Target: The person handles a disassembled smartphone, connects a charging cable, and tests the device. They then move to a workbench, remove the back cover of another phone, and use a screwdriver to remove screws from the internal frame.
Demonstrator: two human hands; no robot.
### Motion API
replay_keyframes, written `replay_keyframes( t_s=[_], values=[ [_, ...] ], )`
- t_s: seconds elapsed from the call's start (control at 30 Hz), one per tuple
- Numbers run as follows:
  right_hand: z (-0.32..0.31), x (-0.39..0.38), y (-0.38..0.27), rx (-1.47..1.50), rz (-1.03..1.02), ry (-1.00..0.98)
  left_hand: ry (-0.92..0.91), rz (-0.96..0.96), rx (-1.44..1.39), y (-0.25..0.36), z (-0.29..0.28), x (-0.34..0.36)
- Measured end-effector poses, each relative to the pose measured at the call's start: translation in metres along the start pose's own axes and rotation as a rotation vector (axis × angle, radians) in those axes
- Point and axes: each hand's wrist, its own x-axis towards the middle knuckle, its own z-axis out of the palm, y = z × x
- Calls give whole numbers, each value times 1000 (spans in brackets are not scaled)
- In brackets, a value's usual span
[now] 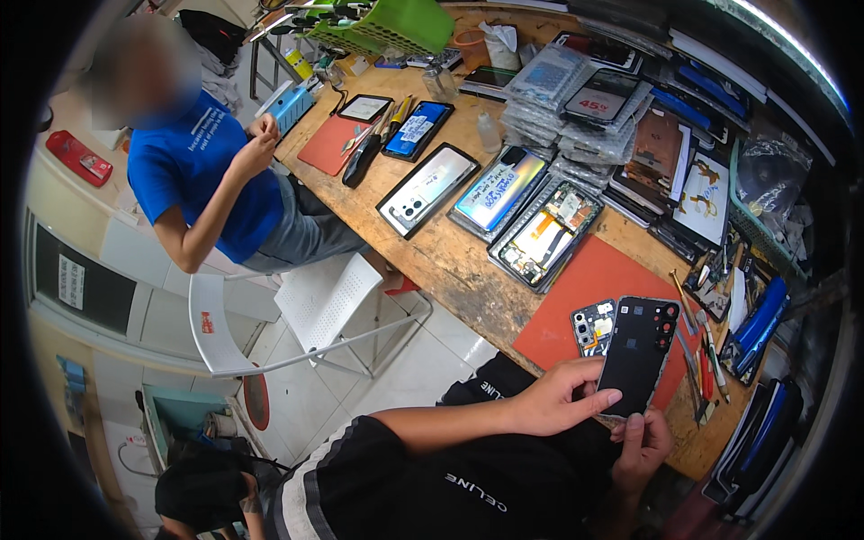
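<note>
My left hand (562,396) and my right hand (643,445) both grip a black phone back cover (634,351) at its lower end, left thumb on its dark face. The cover has camera holes at its upper right. Partly behind it, an opened phone part with camera modules (589,328) lies on a red mat (549,315). Beyond the mat sits an opened phone frame (540,243) with orange flex cables, beside a shiny blue-silver phone back (495,193) and a silver one (427,189). Screwdrivers and other slim tools (697,360) lie to the right of the mat.
A person in blue (207,180) sits at the wooden bench (405,261), hands raised together. A white folding chair (315,301) stands beside it. Bubble-wrapped stacks (531,99), phone parts (661,144) and a green basket (396,27) line the back. Another person (202,490) is at lower left.
</note>
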Motion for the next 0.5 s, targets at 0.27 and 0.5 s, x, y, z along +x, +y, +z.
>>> replay_keyframes(
  t_s=[0.27,0.5],
  values=[
    [-2,-1,-4,-43,-15,4,-46,-113,-10,3,-4,-2],
    [0,-1,-8,-9,-12,13,-72,-32,92,-3,-5,-1]
  ],
)
